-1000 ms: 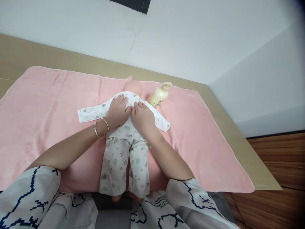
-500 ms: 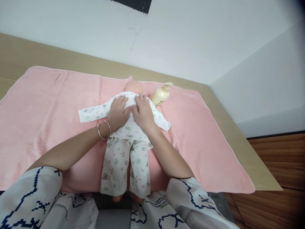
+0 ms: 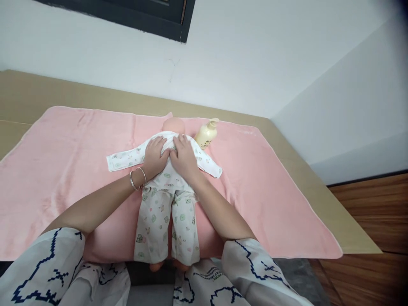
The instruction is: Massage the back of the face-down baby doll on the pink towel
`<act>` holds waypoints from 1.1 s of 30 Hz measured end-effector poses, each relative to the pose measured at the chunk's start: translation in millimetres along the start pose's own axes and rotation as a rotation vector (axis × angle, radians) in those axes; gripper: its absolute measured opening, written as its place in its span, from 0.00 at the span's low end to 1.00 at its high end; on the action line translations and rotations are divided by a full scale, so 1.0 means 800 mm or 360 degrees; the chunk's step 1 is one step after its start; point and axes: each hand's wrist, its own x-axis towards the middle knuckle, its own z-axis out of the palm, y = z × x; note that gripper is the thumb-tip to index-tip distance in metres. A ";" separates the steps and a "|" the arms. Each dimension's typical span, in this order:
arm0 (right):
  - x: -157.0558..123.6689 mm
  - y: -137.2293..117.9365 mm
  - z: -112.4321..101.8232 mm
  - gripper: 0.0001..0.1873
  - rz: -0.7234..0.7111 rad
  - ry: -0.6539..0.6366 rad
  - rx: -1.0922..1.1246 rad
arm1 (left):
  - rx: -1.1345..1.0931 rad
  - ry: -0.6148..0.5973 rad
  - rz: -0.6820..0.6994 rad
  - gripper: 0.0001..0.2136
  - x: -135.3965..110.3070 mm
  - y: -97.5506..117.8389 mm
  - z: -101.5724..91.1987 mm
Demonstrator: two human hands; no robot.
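A baby doll (image 3: 168,180) in white printed pyjamas lies on a pink blanket (image 3: 264,191), its head away from me and its feet at the near edge. On the left side of its upper body rests my left hand (image 3: 155,156), laid flat with the fingers pointing away. My right hand (image 3: 184,158) lies flat beside it on the right side, thumbs close together. Both hands press on the cloth without gripping it. The doll's sleeves stretch out to either side, and its face does not show.
A cream pump bottle (image 3: 206,134) leans beside the doll's head, on the right. Beyond the blanket runs a tan tabletop (image 3: 127,97) up to a white wall (image 3: 229,55). A dark frame (image 3: 153,19) is on the wall, and wood panelling (image 3: 372,208) stands at the right.
The view has tilted up, showing more of the dark frame. Both hands stay on the doll's upper body; the right hand's fingers have shifted slightly.
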 end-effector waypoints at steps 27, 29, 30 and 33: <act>0.011 0.005 -0.073 0.30 -0.0140 0.0130 0.0100 | -0.0292 0.0183 -0.0208 0.20 0.007 0.032 -0.025; 0.016 0.023 -0.098 0.30 -0.0027 0.0322 0.0124 | -0.0538 0.0215 -0.0256 0.19 0.019 0.058 -0.029; 0.019 0.034 -0.107 0.31 0.0027 0.0376 0.0128 | -0.0712 0.0190 -0.0341 0.19 0.028 0.073 -0.030; 0.026 0.062 -0.119 0.36 0.0055 0.0321 0.0105 | -0.1398 0.0030 -0.0770 0.17 0.068 0.118 -0.022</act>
